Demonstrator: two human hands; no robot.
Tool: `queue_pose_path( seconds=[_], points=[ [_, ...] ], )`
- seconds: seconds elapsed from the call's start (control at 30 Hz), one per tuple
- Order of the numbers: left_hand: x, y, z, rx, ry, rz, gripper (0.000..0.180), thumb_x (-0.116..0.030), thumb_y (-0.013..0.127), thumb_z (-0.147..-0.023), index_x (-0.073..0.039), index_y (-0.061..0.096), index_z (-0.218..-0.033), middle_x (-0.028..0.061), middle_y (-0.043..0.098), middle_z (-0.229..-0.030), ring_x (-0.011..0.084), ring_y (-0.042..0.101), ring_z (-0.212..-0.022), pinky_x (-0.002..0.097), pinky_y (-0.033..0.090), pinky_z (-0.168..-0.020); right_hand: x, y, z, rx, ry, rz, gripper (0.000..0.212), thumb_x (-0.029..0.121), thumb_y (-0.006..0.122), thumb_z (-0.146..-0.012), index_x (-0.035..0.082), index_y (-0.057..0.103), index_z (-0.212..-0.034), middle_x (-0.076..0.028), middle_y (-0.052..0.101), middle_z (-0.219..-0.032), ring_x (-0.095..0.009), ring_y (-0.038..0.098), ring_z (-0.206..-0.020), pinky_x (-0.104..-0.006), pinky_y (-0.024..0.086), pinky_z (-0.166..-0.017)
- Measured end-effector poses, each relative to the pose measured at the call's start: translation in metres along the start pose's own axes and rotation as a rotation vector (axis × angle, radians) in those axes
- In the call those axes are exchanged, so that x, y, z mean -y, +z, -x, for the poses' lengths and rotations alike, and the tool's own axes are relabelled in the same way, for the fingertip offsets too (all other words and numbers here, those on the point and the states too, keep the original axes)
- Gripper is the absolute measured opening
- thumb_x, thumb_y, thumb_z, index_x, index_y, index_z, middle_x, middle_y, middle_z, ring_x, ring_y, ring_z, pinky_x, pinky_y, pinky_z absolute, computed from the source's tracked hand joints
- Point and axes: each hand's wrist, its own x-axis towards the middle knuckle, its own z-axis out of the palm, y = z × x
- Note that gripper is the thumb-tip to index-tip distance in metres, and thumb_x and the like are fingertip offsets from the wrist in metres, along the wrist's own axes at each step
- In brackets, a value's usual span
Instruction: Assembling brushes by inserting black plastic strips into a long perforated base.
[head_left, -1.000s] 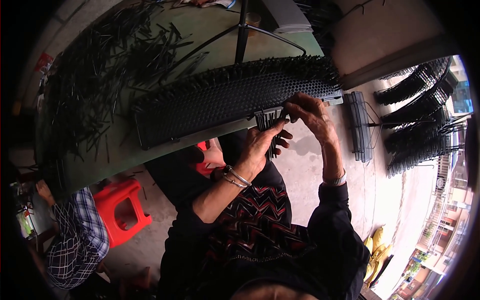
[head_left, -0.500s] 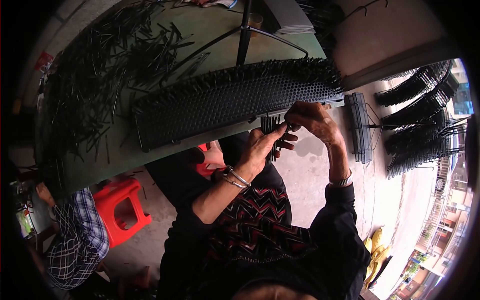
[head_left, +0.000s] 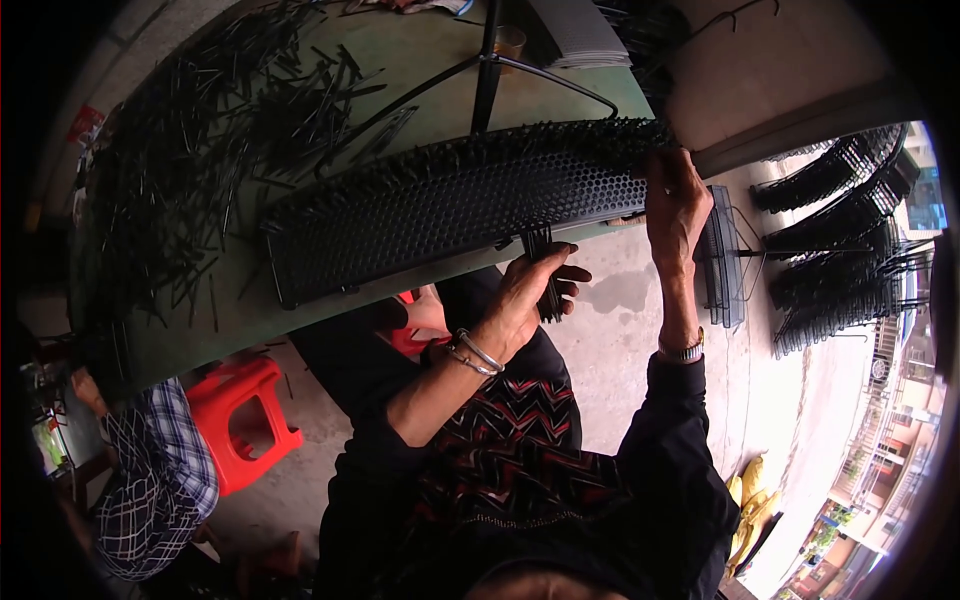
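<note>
My left hand (head_left: pixel 520 298) is closed round a bundle of thin black strips (head_left: pixel 537 242), just in front of the table edge. Their upper ends stick out above the thumb. Before me stands a long black panel (head_left: pixel 430 215) full of round holes, slightly curved, with a dense row of black strips (head_left: pixel 480 150) along its far upper edge. At the right end of that row is my right hand (head_left: pixel 678 208), fingers pinched together against the panel's edge. Whatever lies between those fingertips is hidden.
Loose black strips (head_left: pixel 210 140) are heaped across the green table (head_left: pixel 420 95). A black metal stand (head_left: pixel 487 75) and a glass (head_left: pixel 510 42) are behind the panel. Finished-looking black racks (head_left: pixel 840 240) hang at right. A red stool (head_left: pixel 245 425) and a seated person (head_left: pixel 160 480) are at lower left.
My right hand has moved from the bundle in my left hand, up and right to the panel's right end. My left hand stays almost in place, still holding the strips.
</note>
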Motion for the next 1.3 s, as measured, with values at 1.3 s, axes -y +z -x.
queue_pose_path(
  seconds=[1.3],
  points=[
    [-0.003, -0.001, 0.005, -0.039, 0.016, 0.114, 0.025, -0.028, 0.056, -0.095, -0.006, 0.058, -0.107, 0.0086, 0.062, -0.082, 0.0123, 0.054, -0.063, 0.0270, 0.046, -0.054, -0.004, 0.038, -0.020, 0.219, -0.161, 0.065, 0.004, 0.006, 0.058, -0.087, 0.002, 0.058, -0.088, -0.017, 0.061, -0.080, -0.035, 0.061, -0.071, -0.0385, 0.047, -0.062]
  ],
)
